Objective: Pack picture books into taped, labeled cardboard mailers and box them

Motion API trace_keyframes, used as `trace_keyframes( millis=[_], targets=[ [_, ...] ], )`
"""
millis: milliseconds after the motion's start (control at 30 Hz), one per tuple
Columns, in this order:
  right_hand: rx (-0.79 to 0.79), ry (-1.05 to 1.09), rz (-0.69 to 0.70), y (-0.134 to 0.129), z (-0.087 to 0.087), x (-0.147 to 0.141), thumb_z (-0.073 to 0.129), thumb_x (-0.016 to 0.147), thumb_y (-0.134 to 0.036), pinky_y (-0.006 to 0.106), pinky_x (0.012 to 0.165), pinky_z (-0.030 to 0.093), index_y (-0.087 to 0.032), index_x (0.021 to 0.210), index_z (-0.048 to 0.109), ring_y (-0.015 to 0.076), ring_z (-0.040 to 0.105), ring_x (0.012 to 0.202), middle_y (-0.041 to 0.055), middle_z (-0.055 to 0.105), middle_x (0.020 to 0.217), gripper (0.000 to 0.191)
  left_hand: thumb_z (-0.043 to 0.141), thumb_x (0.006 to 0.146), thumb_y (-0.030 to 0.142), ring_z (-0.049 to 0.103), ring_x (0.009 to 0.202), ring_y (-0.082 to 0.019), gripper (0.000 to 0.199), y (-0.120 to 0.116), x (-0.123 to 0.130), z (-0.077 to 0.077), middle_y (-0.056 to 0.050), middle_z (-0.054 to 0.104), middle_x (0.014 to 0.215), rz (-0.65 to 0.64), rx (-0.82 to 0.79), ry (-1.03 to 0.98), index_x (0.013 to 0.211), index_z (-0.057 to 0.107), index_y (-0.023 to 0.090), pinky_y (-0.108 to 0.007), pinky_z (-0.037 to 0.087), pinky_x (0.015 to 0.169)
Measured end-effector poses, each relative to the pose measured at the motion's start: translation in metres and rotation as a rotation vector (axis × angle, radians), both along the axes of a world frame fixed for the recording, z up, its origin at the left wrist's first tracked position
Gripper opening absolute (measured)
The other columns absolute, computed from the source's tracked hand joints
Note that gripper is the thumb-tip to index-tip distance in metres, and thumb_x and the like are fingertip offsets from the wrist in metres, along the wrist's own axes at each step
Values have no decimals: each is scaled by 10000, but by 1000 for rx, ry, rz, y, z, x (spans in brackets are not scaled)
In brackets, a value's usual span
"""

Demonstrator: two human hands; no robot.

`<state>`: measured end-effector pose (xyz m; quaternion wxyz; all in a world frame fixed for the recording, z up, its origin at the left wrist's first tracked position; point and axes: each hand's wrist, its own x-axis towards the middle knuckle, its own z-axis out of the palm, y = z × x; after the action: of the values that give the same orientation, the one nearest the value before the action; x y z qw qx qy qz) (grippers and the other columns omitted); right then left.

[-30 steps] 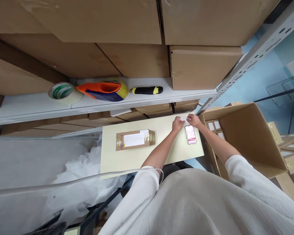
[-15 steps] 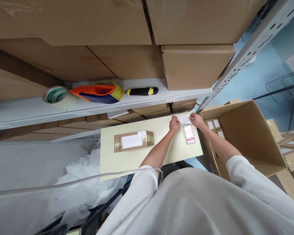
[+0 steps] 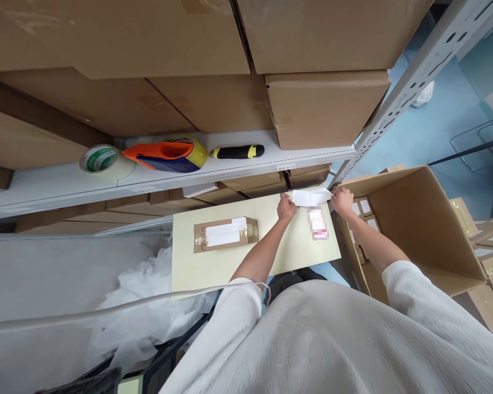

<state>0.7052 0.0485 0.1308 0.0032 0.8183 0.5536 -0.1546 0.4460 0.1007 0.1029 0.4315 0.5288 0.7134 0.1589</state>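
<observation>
A creased sheet of white paper is stretched between my two hands above the far right part of the pale board. My left hand pinches its left edge, while my right hand grips the right end by a corner. Just below the paper lies a phone with its screen blurred out. Left of my left forearm sits a taped brown carton with a white label and handwriting on one end.
On the shelf ahead are a tape roll, an orange and blue tape dispenser and a black and yellow utility knife. A large open carton holding small boxes stands at right. White plastic wrap lies left.
My hands have moved apart, and the paper between them has opened from a crumpled piece into a wider strip. The view has shifted slightly.
</observation>
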Motion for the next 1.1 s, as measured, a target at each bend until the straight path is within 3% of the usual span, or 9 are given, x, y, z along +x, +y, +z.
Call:
trace_keyframes(
  millis=[267,567,800,933,1100],
  targets=[
    [-17,32,-95,-4,-8,10,535,1022,-268,498,1027,396,-158,1190,735,378,564,1218,238,663,1303,283,653,887,45,706,932,-235,432,5,-21,13,21,694,911,16,29,87,1210,511,294,-328,454,810],
    [-35,24,-141,-11,0,8,499,1022,-261,490,1008,417,-146,1209,714,373,588,1207,231,668,1282,307,663,877,68,712,935,-239,427,6,-47,21,15,691,910,110,39,102,1204,494,285,-328,467,820],
    [-10,27,-109,-16,11,-8,532,1017,-229,439,989,428,-128,1366,621,339,581,1200,225,652,1345,374,641,880,65,708,865,-195,367,-4,-56,28,53,643,812,148,100,-86,1135,492,282,-298,500,843],
    [125,89,21,-16,18,-27,505,1005,-165,417,989,440,-135,1437,587,319,568,1201,202,642,1370,441,634,876,81,734,882,-187,353,-13,-58,37,50,656,819,175,104,-194,1136,496,275,-297,523,864],
    [207,368,313,-15,16,-73,635,1003,-315,438,1070,463,-210,1265,702,316,597,1219,138,676,1283,290,608,896,107,764,926,-177,360,-26,-70,53,43,666,847,224,87,-316,1204,504,259,-293,544,871]
  ],
)
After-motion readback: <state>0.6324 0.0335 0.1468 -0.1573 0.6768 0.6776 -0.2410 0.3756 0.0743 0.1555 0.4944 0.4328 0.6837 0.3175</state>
